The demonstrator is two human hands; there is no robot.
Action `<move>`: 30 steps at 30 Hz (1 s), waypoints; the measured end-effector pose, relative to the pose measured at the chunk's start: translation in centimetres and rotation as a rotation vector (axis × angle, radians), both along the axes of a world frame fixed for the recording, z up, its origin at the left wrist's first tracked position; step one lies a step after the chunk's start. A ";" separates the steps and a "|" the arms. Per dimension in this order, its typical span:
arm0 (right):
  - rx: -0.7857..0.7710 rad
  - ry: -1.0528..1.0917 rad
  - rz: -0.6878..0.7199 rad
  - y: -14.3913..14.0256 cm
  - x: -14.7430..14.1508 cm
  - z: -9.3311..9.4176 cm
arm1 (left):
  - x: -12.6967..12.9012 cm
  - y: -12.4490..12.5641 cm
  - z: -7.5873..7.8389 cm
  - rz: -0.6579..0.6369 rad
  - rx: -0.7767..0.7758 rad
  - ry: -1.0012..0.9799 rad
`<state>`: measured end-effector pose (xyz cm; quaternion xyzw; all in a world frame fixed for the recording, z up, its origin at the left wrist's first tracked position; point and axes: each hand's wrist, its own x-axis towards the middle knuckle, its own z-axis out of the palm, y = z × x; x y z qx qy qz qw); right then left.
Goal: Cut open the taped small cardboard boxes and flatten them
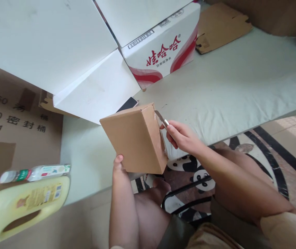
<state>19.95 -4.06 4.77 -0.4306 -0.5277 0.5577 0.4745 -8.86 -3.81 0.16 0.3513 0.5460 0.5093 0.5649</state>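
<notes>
A brown cardboard box [127, 141] is tilted over the front edge of the cloth-covered surface. My left hand [118, 163] grips its lower left corner; the thumb shows on the near face and the other fingers are hidden behind. In my right hand [179, 135] is a small knife [161, 118], closed in the fingers. The blade points up and left, close to the box's right side, where shiny clear tape [161, 142] shows. Whether the blade touches the box I cannot tell. A dark flat phone-like thing [127, 103] lies partly hidden behind the box.
White cartons [163, 55], one with red lettering, stand at the back on the pale cloth [225, 93]. Flattened cardboard [223, 26] lies at the back right. To the left are a large brown carton [20, 128], a clear bottle [37, 173] and a yellow jug [28, 204].
</notes>
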 end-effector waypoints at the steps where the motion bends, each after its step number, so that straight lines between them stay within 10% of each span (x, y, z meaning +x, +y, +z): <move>1: 0.000 -0.030 -0.010 0.0 0.1 0.1 | 0.0 -0.1 0.0 -0.012 0.001 -0.007; 8: 0.061 -0.355 -0.067 -0.2 1.1 1.5 | -0.1 -0.3 -0.5 -0.014 0.009 -0.052; 30: -0.122 -0.710 0.419 -0.2 0.6 1.9 | -0.1 2.0 0.4 0.240 0.300 -0.138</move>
